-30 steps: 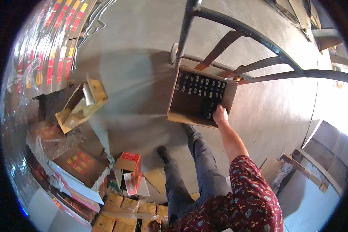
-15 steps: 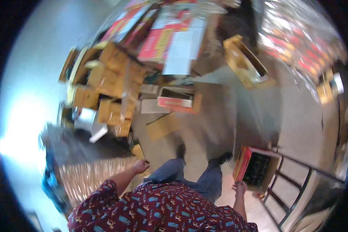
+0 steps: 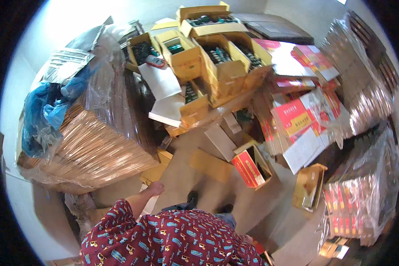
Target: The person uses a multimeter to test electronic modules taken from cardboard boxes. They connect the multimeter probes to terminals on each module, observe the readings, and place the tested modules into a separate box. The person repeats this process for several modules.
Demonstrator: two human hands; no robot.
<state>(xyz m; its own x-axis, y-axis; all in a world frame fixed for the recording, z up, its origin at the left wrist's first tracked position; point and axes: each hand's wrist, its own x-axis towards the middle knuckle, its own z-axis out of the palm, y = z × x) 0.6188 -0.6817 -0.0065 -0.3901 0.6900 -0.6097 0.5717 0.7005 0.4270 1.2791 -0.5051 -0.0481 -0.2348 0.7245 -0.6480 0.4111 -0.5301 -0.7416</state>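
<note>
My left hand point(image 3: 155, 188) hangs low beside my body with its fingers curled in and nothing seen in it. Closest to it is a flattened piece of yellow-brown cardboard point(image 3: 157, 167) on the floor. My right hand point(image 3: 247, 239) barely shows past my sleeve at the lower edge; its fingers are hidden. A red box point(image 3: 259, 248), only partly in view, lies right by it. In front of my feet stands an open red-and-yellow carton point(image 3: 249, 170), tilted in view, with a flat brown cardboard sheet point(image 3: 210, 165) beside it.
Open yellow cartons point(image 3: 226, 82) with dark green items stand stacked ahead. A wrapped stack of flat cardboard point(image 3: 97, 146) fills the left, with blue plastic point(image 3: 42, 117) on it. Red printed cartons point(image 3: 295, 117) and another wrapped stack point(image 3: 352, 206) stand right, near an open yellow box point(image 3: 309, 187).
My view has swung left, bringing the wrapped cardboard stack and yellow cartons more fully in. The box with dark contents by my right hand has dropped mostly out of view.
</note>
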